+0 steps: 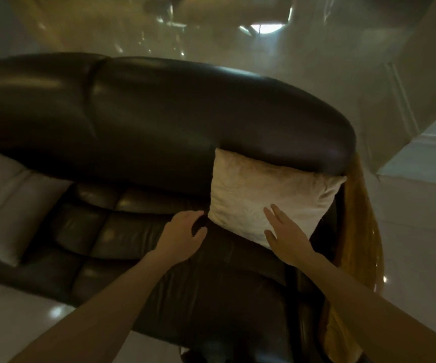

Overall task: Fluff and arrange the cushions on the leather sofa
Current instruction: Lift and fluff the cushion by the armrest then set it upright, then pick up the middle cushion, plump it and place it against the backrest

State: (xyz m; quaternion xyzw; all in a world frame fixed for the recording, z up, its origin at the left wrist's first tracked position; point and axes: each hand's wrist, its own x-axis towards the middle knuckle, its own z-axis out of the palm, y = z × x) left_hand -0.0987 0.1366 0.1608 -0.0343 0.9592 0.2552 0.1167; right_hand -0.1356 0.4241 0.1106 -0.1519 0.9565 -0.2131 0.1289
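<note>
A dark leather sofa (159, 113) fills the view. A cream cushion (258, 189) leans upright against the backrest at the sofa's right end. My right hand (287, 237) lies flat on the cushion's lower front, fingers spread and straight. My left hand (182, 235) hovers just left of the cushion's bottom left corner, fingers curled and apart, holding nothing. A second pale cushion (4, 203) lies at the sofa's left end, partly cut off by the frame edge.
A golden-brown throw (355, 226) hangs over the sofa's right arm. Glossy pale floor (421, 244) surrounds the sofa. A white step or ledge (426, 158) stands at the right.
</note>
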